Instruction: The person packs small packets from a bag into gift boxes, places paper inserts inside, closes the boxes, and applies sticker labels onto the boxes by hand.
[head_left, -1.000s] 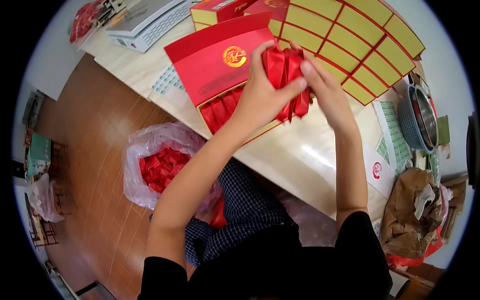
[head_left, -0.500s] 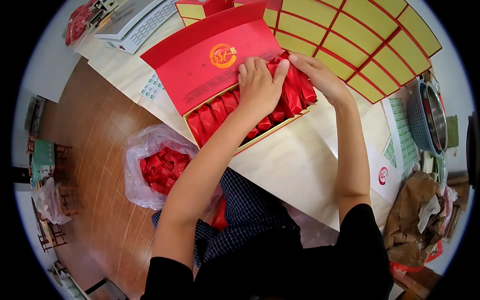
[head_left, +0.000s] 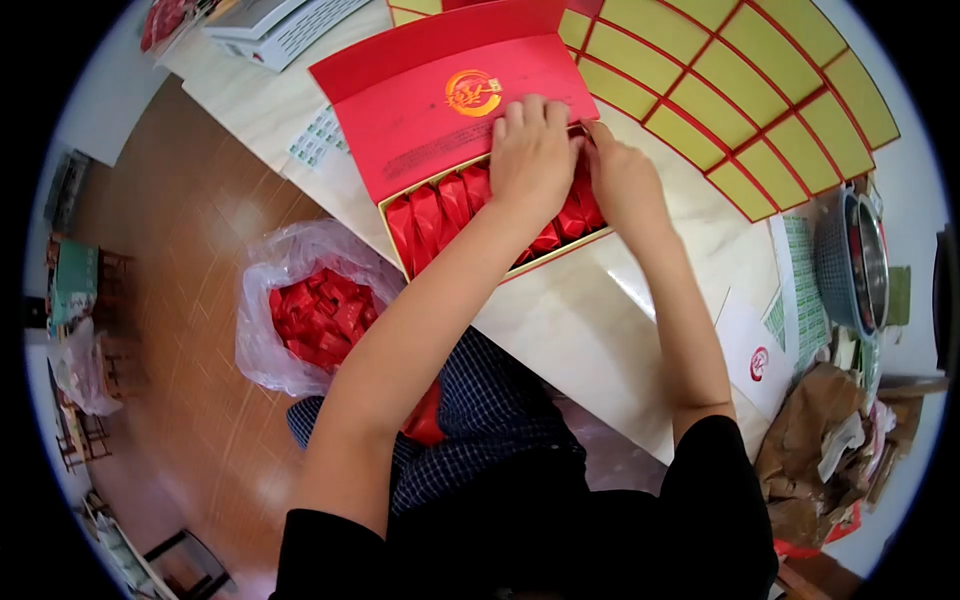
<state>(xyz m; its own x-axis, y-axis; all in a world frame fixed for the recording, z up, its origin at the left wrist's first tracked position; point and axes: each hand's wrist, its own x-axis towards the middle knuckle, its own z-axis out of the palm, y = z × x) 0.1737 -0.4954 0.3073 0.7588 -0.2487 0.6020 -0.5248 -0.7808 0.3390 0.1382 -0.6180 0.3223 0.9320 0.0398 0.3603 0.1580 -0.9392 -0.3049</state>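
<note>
An open red gift box [head_left: 510, 279] with a gold edge sits on the table, its lid [head_left: 420, 120] folded back. Shiny red foil packets [head_left: 427, 213] stand packed side by side in it. My left hand [head_left: 532, 160] lies over the packets right of the middle, fingers bent together toward the back edge and thumb toward the right. At the box's right end, my right hand [head_left: 625, 180] has its fingers closed on packets, close to the left thumb. Both hands hide part of the packets and the fingertips' exact contact.
A plastic bag [head_left: 258, 345] of red foil packets is at my left, below table height. Yellow boxes with red edges [head_left: 720, 80] stand in rows behind. A blue basket [head_left: 835, 265], metal bowl [head_left: 873, 260], sticker sheets [head_left: 800, 260] and brown paper [head_left: 815, 450] lie at right.
The packets that stuck up at the right end now sit lower in the box. My right hand has moved down and inward over that end. The view has shifted slightly.
</note>
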